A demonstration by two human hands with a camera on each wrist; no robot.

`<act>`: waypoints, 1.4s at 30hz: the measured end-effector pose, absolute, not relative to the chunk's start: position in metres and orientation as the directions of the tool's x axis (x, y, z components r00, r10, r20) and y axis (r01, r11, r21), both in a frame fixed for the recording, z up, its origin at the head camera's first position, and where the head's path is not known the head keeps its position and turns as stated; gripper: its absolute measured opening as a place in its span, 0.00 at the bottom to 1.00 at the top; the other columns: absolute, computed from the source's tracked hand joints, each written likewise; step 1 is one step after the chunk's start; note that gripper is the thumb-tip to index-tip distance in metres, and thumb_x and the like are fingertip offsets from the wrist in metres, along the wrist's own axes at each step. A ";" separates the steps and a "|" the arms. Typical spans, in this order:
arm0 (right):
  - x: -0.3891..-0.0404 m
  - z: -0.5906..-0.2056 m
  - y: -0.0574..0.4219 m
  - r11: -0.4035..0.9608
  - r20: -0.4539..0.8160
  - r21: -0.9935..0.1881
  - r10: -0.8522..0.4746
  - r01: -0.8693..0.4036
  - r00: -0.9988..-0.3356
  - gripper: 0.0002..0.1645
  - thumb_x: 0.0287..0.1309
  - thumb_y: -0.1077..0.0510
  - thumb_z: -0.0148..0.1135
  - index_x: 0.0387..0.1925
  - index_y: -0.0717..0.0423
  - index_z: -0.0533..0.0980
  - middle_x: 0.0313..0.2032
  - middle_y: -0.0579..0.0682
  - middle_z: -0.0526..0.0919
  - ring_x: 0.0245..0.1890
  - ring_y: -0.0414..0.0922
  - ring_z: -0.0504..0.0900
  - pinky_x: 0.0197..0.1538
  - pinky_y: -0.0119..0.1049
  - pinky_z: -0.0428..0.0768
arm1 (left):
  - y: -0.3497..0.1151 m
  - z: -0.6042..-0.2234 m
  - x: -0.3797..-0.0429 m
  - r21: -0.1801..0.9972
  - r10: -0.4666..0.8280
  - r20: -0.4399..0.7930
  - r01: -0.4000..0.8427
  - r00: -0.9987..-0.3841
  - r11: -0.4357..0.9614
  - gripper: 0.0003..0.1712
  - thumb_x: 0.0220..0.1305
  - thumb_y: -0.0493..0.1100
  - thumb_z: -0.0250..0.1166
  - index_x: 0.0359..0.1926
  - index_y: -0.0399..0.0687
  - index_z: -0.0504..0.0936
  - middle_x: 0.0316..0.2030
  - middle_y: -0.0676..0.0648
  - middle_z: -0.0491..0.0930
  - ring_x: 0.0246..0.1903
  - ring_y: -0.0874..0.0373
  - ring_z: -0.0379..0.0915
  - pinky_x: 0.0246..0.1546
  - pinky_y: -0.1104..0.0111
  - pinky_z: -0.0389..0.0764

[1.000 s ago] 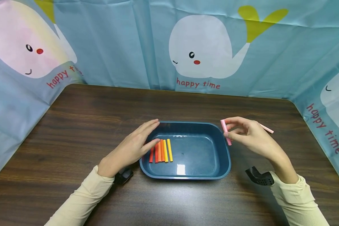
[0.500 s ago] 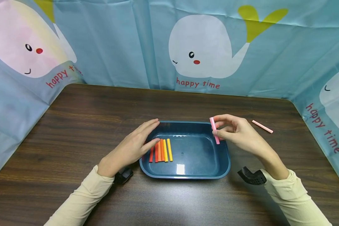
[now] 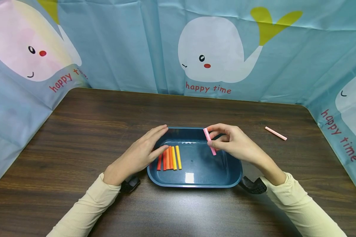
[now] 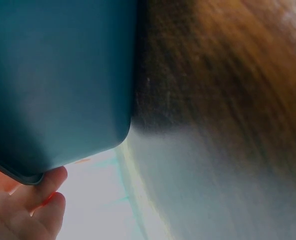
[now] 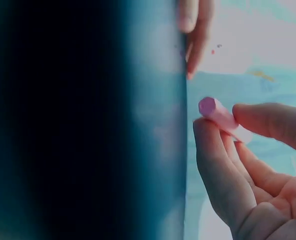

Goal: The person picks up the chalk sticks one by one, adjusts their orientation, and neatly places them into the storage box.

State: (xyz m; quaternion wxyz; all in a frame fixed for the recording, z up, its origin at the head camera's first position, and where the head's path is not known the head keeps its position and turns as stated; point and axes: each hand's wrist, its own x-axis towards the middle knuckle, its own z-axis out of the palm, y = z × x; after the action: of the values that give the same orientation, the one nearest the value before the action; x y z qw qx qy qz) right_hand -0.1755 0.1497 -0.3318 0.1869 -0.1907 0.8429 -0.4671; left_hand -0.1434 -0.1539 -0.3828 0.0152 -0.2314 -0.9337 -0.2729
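A dark blue plastic tray (image 3: 194, 186) sits on the wooden table. My left hand (image 3: 137, 154) rests at its left end, fairly straight fingers touching the rim at the far corner. Its thumb reaches over the inside, partly hiding a red crayon (image 3: 159, 164). In the left wrist view, fingertips (image 4: 50, 182) touch the rim. My right hand (image 3: 231, 141) pinches a pink crayon (image 3: 211, 146) above the tray's right half, tilted and apart from the floor. The right wrist view shows the crayon's hexagonal end (image 5: 208, 106) between thumb and fingers. Red, orange and yellow crayons (image 3: 178, 158) lie side by side at left.
A pale pink crayon (image 3: 275, 133) lies on the table (image 3: 86, 131) to the right of the tray. Behind the table and at its sides hangs a blue curtain (image 3: 130, 49) with whale pictures. A black wrist camera (image 3: 253, 185) sits below my right hand, close to the tray.
My right hand has carried the pink crayon leftward from beyond the tray's right rim to over its inside. The pale pink crayon has come into full view. My left hand has stayed in place.
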 end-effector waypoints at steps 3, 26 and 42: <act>-0.175 -0.334 0.145 0.487 -0.159 -0.863 -0.508 -0.130 -0.847 0.24 0.62 0.60 0.65 0.59 0.59 0.74 0.43 0.56 0.83 0.31 0.41 0.86 0.38 0.36 0.80 | -0.154 -0.382 -0.143 0.500 0.424 0.156 0.442 -0.892 0.745 0.37 0.70 0.49 0.63 0.73 0.40 0.63 0.74 0.42 0.60 0.72 0.46 0.61 0.69 0.49 0.68; -0.177 -0.321 0.121 0.460 -0.169 -0.877 -0.567 -0.141 -0.806 0.26 0.62 0.61 0.66 0.61 0.60 0.73 0.42 0.56 0.83 0.31 0.45 0.86 0.40 0.38 0.81 | -0.155 -0.382 -0.143 0.503 0.418 0.155 0.436 -0.895 0.747 0.37 0.70 0.49 0.63 0.73 0.40 0.63 0.74 0.42 0.60 0.71 0.46 0.61 0.69 0.49 0.68; -0.190 -0.333 0.096 0.465 -0.278 -0.883 -0.631 -0.065 -0.725 0.21 0.62 0.66 0.61 0.55 0.69 0.71 0.43 0.60 0.79 0.36 0.49 0.86 0.47 0.46 0.87 | -0.154 -0.381 -0.143 0.503 0.422 0.154 0.438 -0.893 0.745 0.37 0.70 0.50 0.63 0.73 0.39 0.63 0.74 0.41 0.61 0.71 0.46 0.62 0.68 0.49 0.68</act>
State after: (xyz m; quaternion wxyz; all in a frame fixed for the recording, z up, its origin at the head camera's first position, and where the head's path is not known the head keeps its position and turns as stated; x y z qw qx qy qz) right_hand -0.1902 0.0964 -0.3334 0.3010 -0.2172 0.8012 -0.4694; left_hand -0.1433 -0.1539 -0.3814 0.0150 -0.2303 -0.9339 -0.2729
